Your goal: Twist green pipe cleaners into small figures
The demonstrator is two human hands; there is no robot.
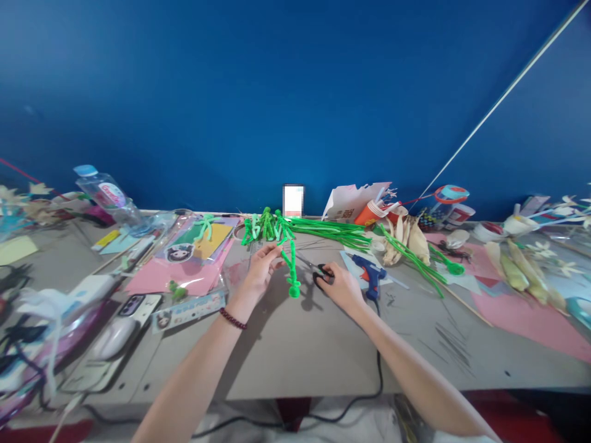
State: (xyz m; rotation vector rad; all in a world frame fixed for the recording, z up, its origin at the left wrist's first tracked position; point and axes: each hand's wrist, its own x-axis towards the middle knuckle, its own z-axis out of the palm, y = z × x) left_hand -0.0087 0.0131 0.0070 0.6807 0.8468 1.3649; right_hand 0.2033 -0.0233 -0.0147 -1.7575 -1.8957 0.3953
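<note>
Between the fingertips of my left hand [264, 269] is a green pipe-cleaner figure [293, 274], held a little above the table, with a rounded lump at its lower end. My right hand [340, 287] has its fingers in the black handles of a pair of scissors [318, 277], whose blades point left toward the figure. Behind both hands, several finished-looking green pipe-cleaner shapes [266, 226] lie in a row. A bundle of loose green pipe cleaners [332, 230] stretches to their right.
A blue glue gun [371, 274] lies right of my right hand, its black cord [379, 363] running off the front edge. Dried husks [418, 243] and an orange cup [369, 213] stand behind it. At left are pink paper [161, 277], a phone [111, 344] and a bottle [108, 194].
</note>
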